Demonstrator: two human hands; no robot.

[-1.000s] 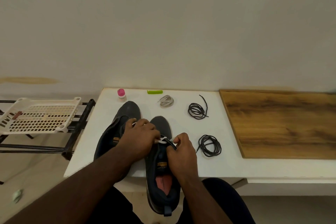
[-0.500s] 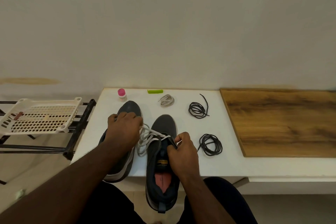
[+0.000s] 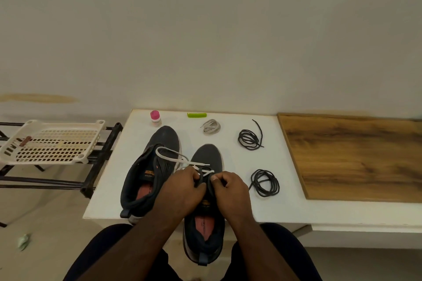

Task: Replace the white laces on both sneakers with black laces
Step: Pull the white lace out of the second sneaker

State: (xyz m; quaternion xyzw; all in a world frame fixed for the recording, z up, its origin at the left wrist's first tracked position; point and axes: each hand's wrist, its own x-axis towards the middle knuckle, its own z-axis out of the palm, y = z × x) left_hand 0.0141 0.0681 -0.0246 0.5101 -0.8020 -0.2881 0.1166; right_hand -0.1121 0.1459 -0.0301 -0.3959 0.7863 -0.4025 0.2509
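Head view shows the right sneaker (image 3: 206, 223) nearest the person, its heel hanging over the table's (image 3: 285, 210) front edge. Both hands meet over its eyelets: the left hand (image 3: 182, 186) has come back from the left sneaker (image 3: 148, 173), where it was half a second ago, and now pinches the white lace (image 3: 175, 158) at the tongue, fingers curled. The right hand (image 3: 230, 186) also curls around the lacing, thumb tip showing; exactly which strand it grips is hidden. A long white loop trails from the right sneaker across the left sneaker's tongue, so another crossing appears freed and unlacing seems well along.

Just right of the right sneaker lies a coiled black lace (image 3: 265, 182); farther back, a second black lace (image 3: 250, 138). A bundled pale lace (image 3: 210, 126), likely the left sneaker's, sits beyond the toes.

Far left of the right sneaker, a slotted cream tray (image 3: 91, 141) on a dark rack (image 3: 100, 164) holds a small reddish-brown object (image 3: 25, 141).
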